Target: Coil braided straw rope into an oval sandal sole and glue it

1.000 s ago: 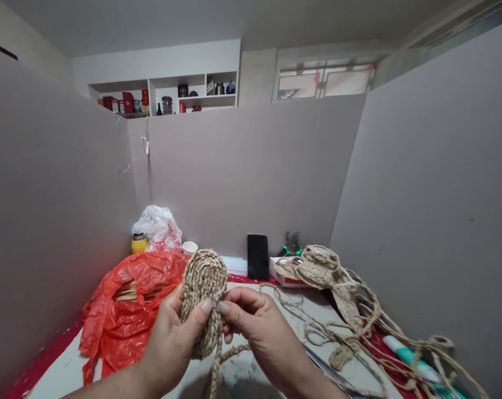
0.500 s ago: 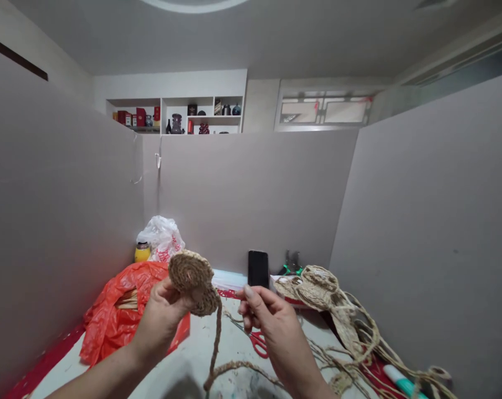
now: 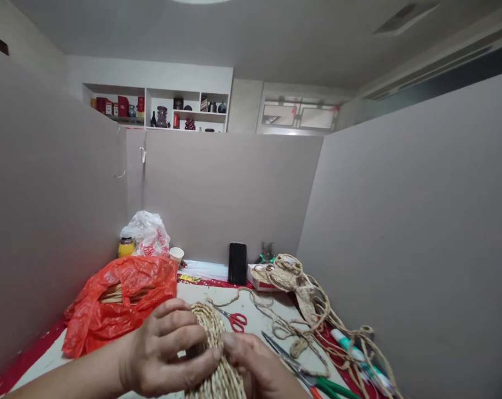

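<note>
The coil (image 3: 214,329), its long axis pointing away, is pinched by fingers of the left hand (image 3: 168,350) on its left and the right hand (image 3: 256,361) opposite.

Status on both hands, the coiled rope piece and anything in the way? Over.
Left hand touching coiled rope piece. Right hand holding its right side, thumb on top. Red-handled scissors just beyond; larger scissors right of right hand.
</note>
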